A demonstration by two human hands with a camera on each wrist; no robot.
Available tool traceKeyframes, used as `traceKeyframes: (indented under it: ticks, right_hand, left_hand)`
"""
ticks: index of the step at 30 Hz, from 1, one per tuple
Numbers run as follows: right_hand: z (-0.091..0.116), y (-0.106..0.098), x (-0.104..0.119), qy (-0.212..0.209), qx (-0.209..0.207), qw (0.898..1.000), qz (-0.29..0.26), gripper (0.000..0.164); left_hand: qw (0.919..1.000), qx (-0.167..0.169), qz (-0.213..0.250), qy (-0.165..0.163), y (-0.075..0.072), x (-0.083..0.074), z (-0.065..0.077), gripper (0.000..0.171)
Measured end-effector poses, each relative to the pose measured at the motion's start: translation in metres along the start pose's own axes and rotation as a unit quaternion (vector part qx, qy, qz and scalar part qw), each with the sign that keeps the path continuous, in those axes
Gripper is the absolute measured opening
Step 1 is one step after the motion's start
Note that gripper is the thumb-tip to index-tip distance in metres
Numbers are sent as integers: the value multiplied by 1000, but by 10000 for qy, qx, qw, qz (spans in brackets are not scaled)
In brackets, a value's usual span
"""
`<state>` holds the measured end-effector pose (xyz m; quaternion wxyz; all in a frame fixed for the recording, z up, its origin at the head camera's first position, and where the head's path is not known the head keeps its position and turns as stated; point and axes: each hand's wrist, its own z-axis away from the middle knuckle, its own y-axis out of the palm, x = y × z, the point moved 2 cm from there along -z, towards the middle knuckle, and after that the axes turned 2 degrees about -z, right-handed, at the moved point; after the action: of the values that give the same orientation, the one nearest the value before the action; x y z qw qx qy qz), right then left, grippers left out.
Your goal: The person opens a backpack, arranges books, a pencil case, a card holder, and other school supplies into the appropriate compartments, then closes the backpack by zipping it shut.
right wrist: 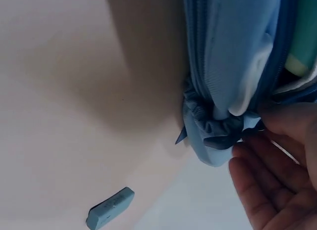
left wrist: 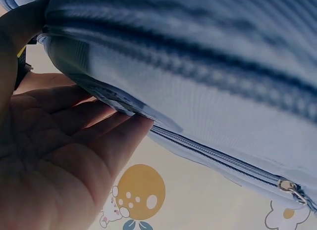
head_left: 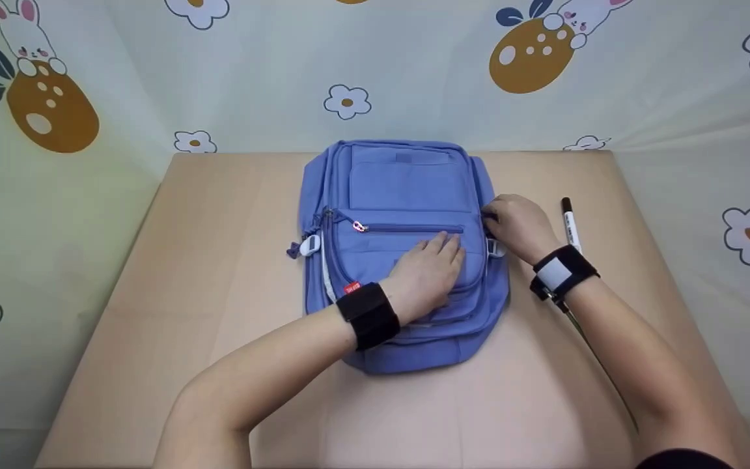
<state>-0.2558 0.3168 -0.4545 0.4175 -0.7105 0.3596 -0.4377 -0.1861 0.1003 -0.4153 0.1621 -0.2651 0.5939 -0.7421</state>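
Note:
A blue backpack [head_left: 407, 185] lies front up on the cardboard-coloured table. My left hand [head_left: 428, 273] rests on its lower front, fingers mostly straight, just below the horizontal front zip [head_left: 414, 228]. From the left wrist view, that palm [left wrist: 54, 151] and its fingers lie against the fabric. At the bag's right side, my right hand [head_left: 521, 225] has its fingers bent against the edge. The right wrist view shows thumb and fingers [right wrist: 262, 190] pinching the dark zip edge [right wrist: 265, 104] of a gaping compartment. Part of a green thing [right wrist: 301, 37] shows inside; its kind is hidden.
A black-capped white marker [head_left: 570, 225] lies right of the bag. In the right wrist view, a small pale-blue block with print [right wrist: 111, 209] lies on the table. White buckles [head_left: 310, 245] sit at the bag's sides. A patterned cloth [head_left: 271, 71] hangs behind the table.

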Motion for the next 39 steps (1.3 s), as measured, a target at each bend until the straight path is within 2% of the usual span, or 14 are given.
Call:
traceKeyframes:
  ticks: [7,13,23,27,32,39]
  right_hand:
    - [4,1,-3,-86,-337,9994,-82,9]
    - [8,3,-5,-68,-144,9998,127,9]
    - [25,-7,4,-706,-234,9967,333,4]
    - [36,-12,12,-828,-44,9956,432,6]
    - [46,-15,20,-776,142,9964,314,4]
    - [50,-7,18,-507,-48,9986,-165,9]
  left_hand:
    - [10000,68,-19,20,-2,0,0,87]
    - [9997,182,167,10,-2,0,0,88]
    - [9993,188,308,25,-1,2,0,89]
    - [9994,150,306,29,0,2,0,89]
    - [9996,86,283,-2,-1,2,0,87]
    - [9993,133,336,-13,-1,1,-1,89]
